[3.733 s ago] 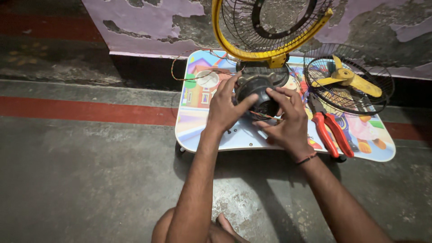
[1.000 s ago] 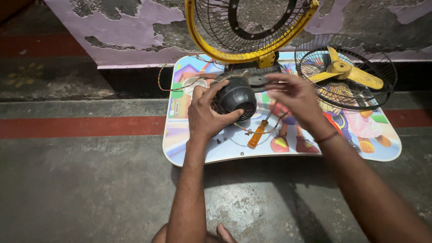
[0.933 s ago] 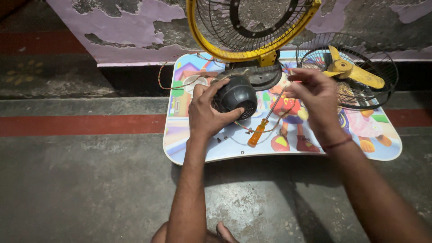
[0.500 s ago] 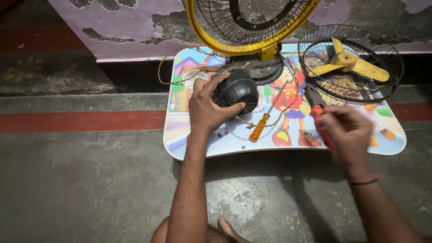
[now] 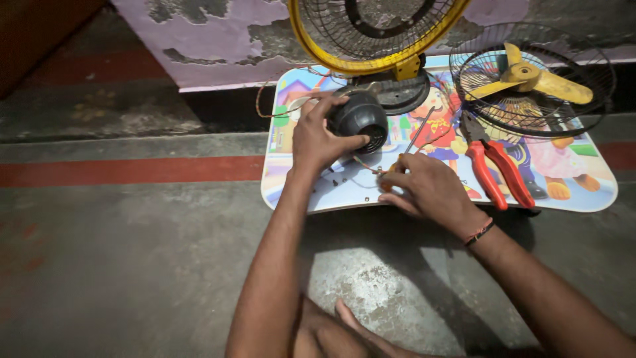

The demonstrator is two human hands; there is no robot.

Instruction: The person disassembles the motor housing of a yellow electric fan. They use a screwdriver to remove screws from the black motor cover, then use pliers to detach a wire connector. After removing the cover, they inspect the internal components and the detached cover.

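Hands first: my left hand [image 5: 319, 139] is wrapped around the black motor housing [image 5: 360, 118], fingers spread over its dome, holding it at the far-left part of the desk [image 5: 583, 199] just under the yellow fan guard [image 5: 371, 40]. My right hand [image 5: 424, 189] has its fingers curled down onto the orange-handled screwdriver [image 5: 405, 151]; the handle is hidden beneath them, so I cannot tell how firmly it is gripped. What I watch is the line of that tool: its thin shaft runs up and away from the right hand, slanting to the far right, while the motor housing lies to the left of the shaft, close beside it, with a thin wire trailing between them. The red pliers [image 5: 498, 171] lie untouched to the right, handles toward me, next to a second guard carrying the yellow fan blade [image 5: 533, 74].
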